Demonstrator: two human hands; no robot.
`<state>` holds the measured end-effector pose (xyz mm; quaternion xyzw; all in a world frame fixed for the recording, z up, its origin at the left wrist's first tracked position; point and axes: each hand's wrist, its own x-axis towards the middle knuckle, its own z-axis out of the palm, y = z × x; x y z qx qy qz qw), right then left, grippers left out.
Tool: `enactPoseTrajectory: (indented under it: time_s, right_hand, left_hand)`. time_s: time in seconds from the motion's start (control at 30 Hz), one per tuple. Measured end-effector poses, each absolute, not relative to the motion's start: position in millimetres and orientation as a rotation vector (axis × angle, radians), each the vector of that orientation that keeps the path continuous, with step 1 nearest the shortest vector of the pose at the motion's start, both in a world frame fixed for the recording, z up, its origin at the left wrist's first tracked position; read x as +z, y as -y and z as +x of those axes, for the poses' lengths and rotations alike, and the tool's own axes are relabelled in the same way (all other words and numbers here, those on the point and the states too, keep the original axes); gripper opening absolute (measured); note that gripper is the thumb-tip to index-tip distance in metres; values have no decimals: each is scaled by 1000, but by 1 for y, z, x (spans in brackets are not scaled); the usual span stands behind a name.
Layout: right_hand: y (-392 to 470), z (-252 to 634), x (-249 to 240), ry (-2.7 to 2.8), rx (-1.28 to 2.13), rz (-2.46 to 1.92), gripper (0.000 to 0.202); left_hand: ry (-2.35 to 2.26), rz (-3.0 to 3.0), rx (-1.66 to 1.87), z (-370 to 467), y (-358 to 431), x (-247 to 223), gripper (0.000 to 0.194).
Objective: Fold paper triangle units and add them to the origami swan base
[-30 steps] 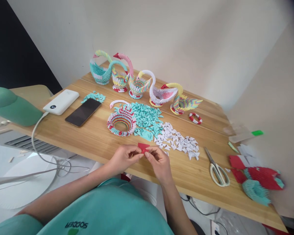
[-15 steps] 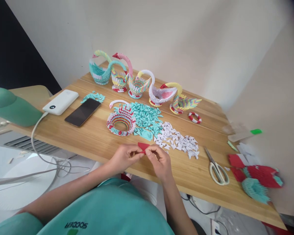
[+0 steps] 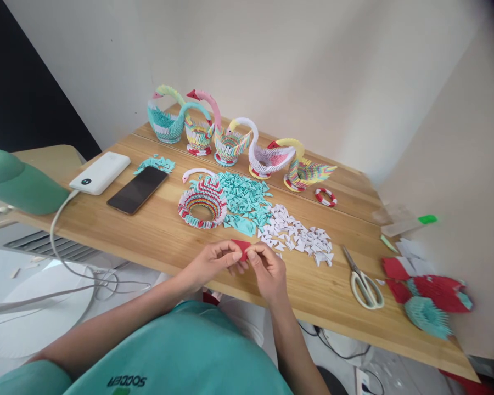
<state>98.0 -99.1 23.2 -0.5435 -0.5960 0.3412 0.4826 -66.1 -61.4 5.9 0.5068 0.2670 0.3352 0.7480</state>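
Note:
A small piece of red paper (image 3: 241, 246) is pinched between both hands above the table's front edge. My left hand (image 3: 215, 262) grips its left side, fingers bent, thumb on the front. My right hand (image 3: 267, 267) pinches its right side between thumb and fingertips. Just beyond the hands sits a round basket of folded red, white and yellow pieces (image 3: 185, 211), a white curved neck (image 3: 197, 171) behind it. Piles of teal folded pieces (image 3: 245, 192) and white folded pieces (image 3: 298, 233) lie to its right.
Several paper swans, one being lilac (image 3: 271, 159), line the back of the wooden table (image 3: 156, 233). A phone (image 3: 138, 189) and white power bank (image 3: 100, 173) lie left. Scissors (image 3: 362, 280), a red-white ring (image 3: 325, 197) and red paper pieces (image 3: 436, 292) are on the right.
My left thumb has moved up over the red paper, and the fingers of my left hand now show below it. The paper looks smaller and turned. The view has shifted slightly.

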Motion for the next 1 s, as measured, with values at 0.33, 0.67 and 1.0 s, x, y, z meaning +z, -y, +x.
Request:
enactPoseTrajectory:
  time_s: [0.33,0.67,1.0]
  right_hand:
    - [104,108,21,1671,230,-1245,21]
    - [104,112,26,2005,-171,-1129,22]
    - [108,118,13,2037,-199,-1141,24]
  left_hand:
    - [-524,872,762,-65,62,2,27]
    - [-744,1110,793,-62,58,-2,34]
    - [-891,1420,706,-59,55,-8,29]
